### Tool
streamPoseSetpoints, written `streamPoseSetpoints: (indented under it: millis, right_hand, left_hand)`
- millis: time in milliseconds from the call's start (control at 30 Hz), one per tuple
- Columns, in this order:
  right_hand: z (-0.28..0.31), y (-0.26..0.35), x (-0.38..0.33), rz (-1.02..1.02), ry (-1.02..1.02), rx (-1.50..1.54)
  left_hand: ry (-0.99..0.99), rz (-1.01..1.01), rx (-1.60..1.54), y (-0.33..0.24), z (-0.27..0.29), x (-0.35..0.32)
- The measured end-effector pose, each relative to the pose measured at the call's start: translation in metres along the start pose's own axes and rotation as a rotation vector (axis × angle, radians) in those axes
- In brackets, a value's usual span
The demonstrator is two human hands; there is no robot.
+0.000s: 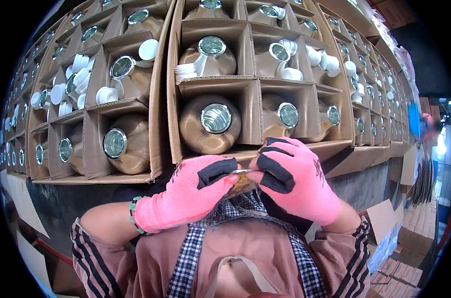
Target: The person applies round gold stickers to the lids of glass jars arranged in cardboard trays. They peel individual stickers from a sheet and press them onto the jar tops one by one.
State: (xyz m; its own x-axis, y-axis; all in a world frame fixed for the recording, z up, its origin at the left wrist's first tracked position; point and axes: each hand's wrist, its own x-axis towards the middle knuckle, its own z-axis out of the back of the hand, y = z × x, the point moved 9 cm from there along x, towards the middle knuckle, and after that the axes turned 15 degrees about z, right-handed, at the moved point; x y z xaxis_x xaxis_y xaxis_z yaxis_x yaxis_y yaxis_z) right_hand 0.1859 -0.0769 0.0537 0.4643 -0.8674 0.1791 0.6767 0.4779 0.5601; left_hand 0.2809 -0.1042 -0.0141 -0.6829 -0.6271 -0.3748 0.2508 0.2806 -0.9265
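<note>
Close to my chest, both hands pinch a thin sheet [244, 183] with a pale upper edge and a yellow patterned face; its kind is not clear. My left hand [188, 186], in a pink glove with dark fingertip patches, holds it between thumb and fingers. Opposite, my right hand [295, 174] in a matching glove is closed on the same edge, and bare fingertips show at both gloves. Just beyond them stands a cardboard carton [258, 111] with dividers, holding round gold-brown glass jars. The nearest jar [188, 124] has an uncovered, silvery threaded mouth.
To the left, another divided carton [157, 99] holds similar jars, and further cartons [372, 107] stretch off to the right. White caps [148, 49] lie loose in several compartments. Flattened cardboard [384, 221] is at the lower right. A blurred person [431, 126] stands far right.
</note>
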Motion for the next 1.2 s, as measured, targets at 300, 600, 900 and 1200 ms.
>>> streamPoseSetpoints:
  millis: [300,600,900,1200]
  right_hand:
    - [0.002,0.009,0.002,0.073,-0.210,-0.114]
    - [0.005,0.018,0.007,0.121,-0.287,-0.164]
    - [0.003,0.017,0.006,0.130,-0.254,-0.241]
    - [0.056,-0.041,-0.033,-0.195,-0.368,-0.175]
  left_hand:
    - [0.002,-0.026,-0.013,-0.004,0.004,0.006]
    - [-0.006,-0.055,-0.054,0.003,0.005,0.004]
    - [0.125,0.068,-0.147,0.012,-0.004,0.013]
    - [0.190,0.202,0.084,0.023,-0.013,0.012]
